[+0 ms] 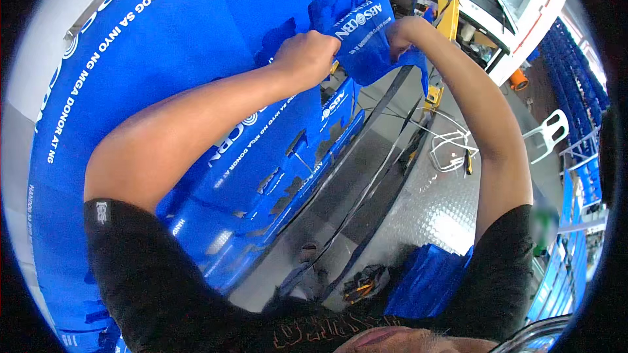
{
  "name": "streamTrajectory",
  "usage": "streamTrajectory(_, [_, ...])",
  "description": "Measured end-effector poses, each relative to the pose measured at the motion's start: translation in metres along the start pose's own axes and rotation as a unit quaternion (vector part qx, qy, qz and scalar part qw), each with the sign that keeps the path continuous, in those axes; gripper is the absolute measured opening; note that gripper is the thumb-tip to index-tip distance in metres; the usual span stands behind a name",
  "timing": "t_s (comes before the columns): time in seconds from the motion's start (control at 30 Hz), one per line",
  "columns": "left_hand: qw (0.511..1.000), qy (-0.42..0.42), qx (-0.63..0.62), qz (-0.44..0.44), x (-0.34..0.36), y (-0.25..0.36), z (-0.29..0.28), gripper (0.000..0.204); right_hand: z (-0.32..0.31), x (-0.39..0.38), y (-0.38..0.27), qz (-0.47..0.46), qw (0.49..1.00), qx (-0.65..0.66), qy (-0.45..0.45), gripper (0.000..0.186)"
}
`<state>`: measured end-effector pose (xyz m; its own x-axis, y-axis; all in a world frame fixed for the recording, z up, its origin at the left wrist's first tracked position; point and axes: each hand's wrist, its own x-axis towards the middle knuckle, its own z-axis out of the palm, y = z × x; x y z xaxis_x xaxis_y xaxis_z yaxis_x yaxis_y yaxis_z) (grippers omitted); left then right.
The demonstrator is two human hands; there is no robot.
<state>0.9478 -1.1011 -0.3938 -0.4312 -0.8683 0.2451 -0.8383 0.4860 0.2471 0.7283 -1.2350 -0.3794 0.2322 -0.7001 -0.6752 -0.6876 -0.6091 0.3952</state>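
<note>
A large blue sheet (196, 33) with white print spreads across the left side, with ragged cut-outs along its right part. My left hand (306, 59) is closed in a fist at the left edge of a smaller blue printed piece (364, 59), in front of the large sheet. On that piece's right side, my right hand (407, 33) has its fingers curled onto the material; its fingertips are partly hidden. Between both hands the piece hangs bent, its lower edge curving down. Whether it is still joined to the large sheet I cannot tell.
A yellow metal frame (447, 13) stands just beyond my right hand. White looped wire (451, 140) hangs below it. Dark rails (369, 183) run diagonally under the sheet. Folded blue material (428, 281) lies low near me. A white plastic chair (553, 134) stands at the right.
</note>
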Motion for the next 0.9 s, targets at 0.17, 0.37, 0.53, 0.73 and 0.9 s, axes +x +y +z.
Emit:
streamTrajectory(0.17, [0.999, -0.009, 0.046, 0.015, 0.007, 0.011, 0.001, 0.016, 0.006, 0.023, 0.004, -0.048, 0.968, 0.199, -0.148, 0.026])
streamTrajectory(0.37, [0.994, -0.031, 0.102, 0.036, 0.005, 0.026, -0.003, 0.015, 0.022, 0.024, -0.02, -0.124, 0.934, 0.185, -0.28, 0.029])
streamTrajectory(0.53, [0.973, -0.048, 0.187, 0.124, 0.01, 0.05, 0.002, 0.015, 0.045, 0.016, 0.007, -0.14, 0.929, 0.229, -0.255, 0.037])
streamTrajectory(0.73, [0.965, -0.073, 0.209, 0.143, 0.008, 0.071, -0.007, 0.014, 0.015, -0.073, 0.003, -0.1, 0.979, 0.158, -0.077, 0.062])
streamTrajectory(0.9, [0.961, -0.072, 0.238, 0.125, 0.015, 0.086, -0.002, 0.013, 0.027, -0.074, -0.002, -0.088, 0.971, 0.048, -0.215, 0.046])
